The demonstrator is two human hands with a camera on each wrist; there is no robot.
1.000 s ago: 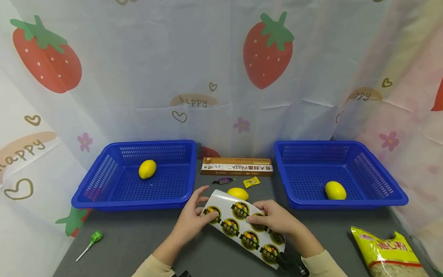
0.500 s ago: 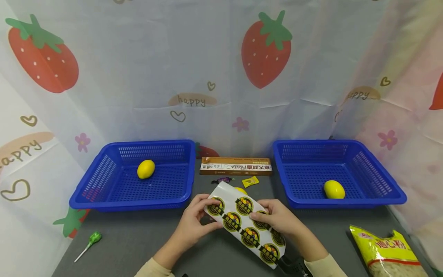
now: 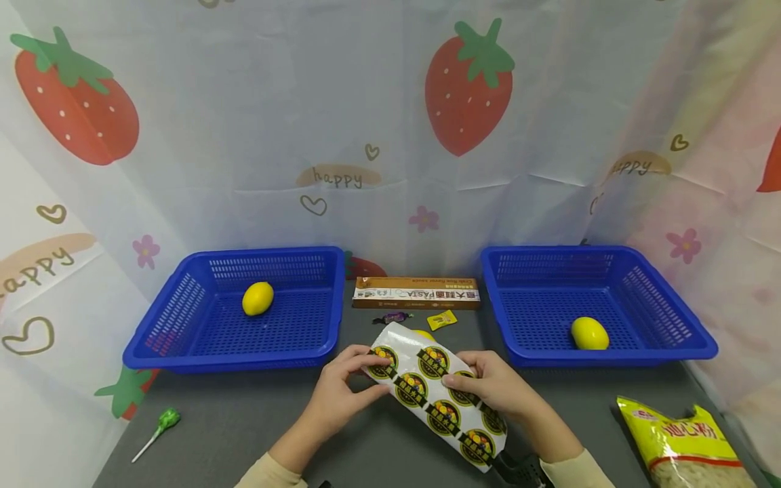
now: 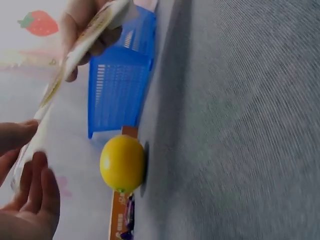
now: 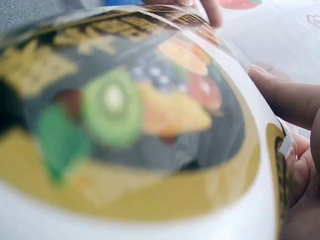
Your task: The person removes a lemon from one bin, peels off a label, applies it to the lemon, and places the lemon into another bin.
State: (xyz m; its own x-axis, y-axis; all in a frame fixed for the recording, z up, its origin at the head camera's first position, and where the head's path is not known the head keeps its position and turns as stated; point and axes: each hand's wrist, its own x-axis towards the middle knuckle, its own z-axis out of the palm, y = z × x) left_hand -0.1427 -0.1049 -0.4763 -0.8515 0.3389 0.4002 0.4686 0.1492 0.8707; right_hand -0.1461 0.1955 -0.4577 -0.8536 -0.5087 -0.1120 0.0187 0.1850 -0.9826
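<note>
Both hands hold a white sheet of round fruit stickers [image 3: 410, 390] tilted above the table. My left hand [image 3: 337, 396] holds its upper left end, an index finger on the printed face and other fingers behind. At the right edge, my right hand [image 3: 497, 388] grips the sheet, thumb on top and fingers underneath. The right wrist view shows one sticker [image 5: 165, 110] very close, with fruit printed on it. A lemon [image 4: 122, 164] rests on the table below the sheet; the head view shows only its top [image 3: 424, 334].
Two blue baskets, left [image 3: 232, 359] and right [image 3: 610, 359], each hold one lemon. Between them lie a pasta box [image 3: 417, 293], a purple-wrapped candy [image 3: 393, 318] and a yellow-wrapped candy [image 3: 442, 320]. A green lollipop [image 3: 167, 418] lies left, a yellow bag [image 3: 683, 440] right.
The sheet's upper end has risen and shifted right, covering most of the middle lemon. My left index finger has moved onto the printed face, and the thumb has come off it to the lower edge.
</note>
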